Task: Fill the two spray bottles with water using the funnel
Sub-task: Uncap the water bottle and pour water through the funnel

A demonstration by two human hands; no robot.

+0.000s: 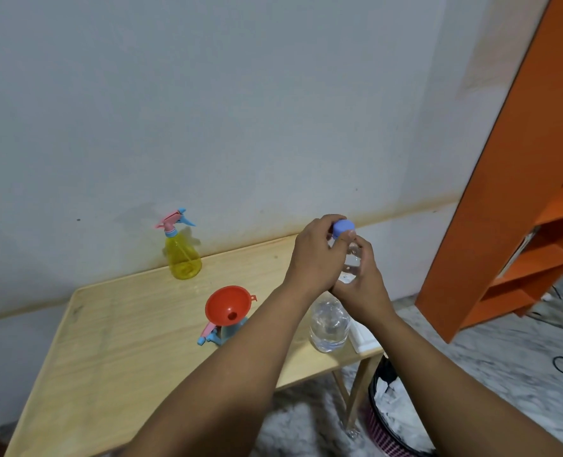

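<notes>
Both hands meet over the right end of the wooden table (115, 328). The left hand (313, 255) curls its fingers round the blue cap (343, 227) of a clear water bottle (329, 324), which stands near the table's right edge. The right hand (362, 285) wraps the bottle's upper body. The red funnel (228, 305) sits in 1 spray bottle (222, 334) just left of it. A yellow spray bottle (183, 255) stands far left by the wall.
</notes>
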